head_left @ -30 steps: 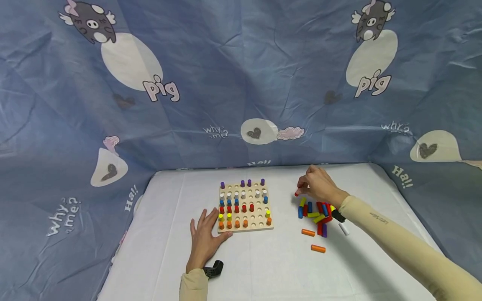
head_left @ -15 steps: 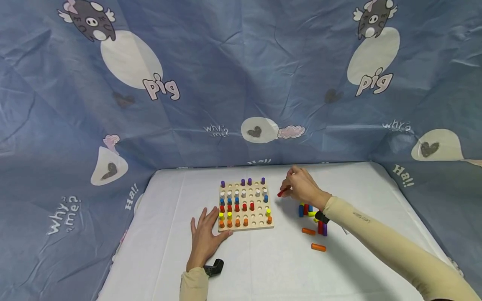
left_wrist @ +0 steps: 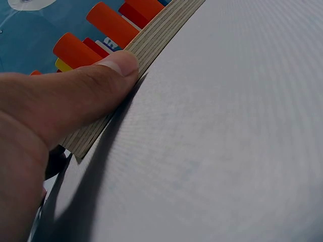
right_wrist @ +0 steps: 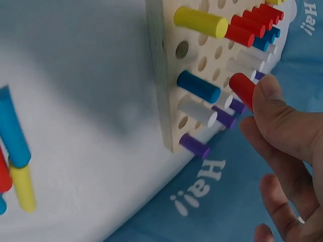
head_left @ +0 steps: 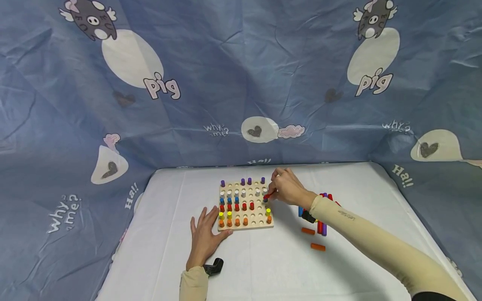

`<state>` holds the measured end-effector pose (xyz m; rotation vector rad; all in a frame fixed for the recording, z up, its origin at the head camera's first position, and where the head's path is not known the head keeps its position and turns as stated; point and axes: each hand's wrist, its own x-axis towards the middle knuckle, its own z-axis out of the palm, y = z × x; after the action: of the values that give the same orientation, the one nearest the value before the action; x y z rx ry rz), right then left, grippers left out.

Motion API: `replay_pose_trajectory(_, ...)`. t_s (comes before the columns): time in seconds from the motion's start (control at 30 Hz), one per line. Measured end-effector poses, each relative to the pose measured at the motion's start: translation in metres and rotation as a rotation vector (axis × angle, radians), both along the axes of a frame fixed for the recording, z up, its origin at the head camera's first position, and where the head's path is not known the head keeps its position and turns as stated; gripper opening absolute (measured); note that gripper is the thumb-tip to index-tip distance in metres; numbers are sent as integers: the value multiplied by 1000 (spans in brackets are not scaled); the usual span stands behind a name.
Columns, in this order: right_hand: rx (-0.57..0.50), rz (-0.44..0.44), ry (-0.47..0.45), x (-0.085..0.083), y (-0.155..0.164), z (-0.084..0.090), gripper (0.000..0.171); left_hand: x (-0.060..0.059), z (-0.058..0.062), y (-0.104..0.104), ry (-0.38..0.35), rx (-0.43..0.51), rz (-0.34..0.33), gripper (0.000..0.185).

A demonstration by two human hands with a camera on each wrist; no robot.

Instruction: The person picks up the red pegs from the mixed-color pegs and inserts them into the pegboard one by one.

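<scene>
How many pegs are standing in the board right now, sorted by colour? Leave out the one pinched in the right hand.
Purple pegs: 4
White pegs: 6
Blue pegs: 4
Red pegs: 5
Yellow pegs: 3
Orange pegs: 5
Total in the board: 27

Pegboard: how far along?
Done: standing pegs in all six colour rows of the pegboard, none full.
In hand: a red peg, pinched by the right hand, not in a hole.
Left: open holes in every row; loose pegs on the table.
</scene>
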<state>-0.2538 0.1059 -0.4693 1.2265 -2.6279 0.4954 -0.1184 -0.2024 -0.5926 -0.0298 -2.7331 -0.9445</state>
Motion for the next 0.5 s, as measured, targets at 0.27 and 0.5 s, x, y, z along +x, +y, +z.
replay_pose_trajectory(0.27, 53, 26, 10, 1, -16, -5, 16, 0, 1, 1, -1, -1, 1, 90)
replay_pose_trajectory(0.5, 120, 55, 0, -2, -29, -3, 17, 0, 1, 0, -6, 4, 0, 90)
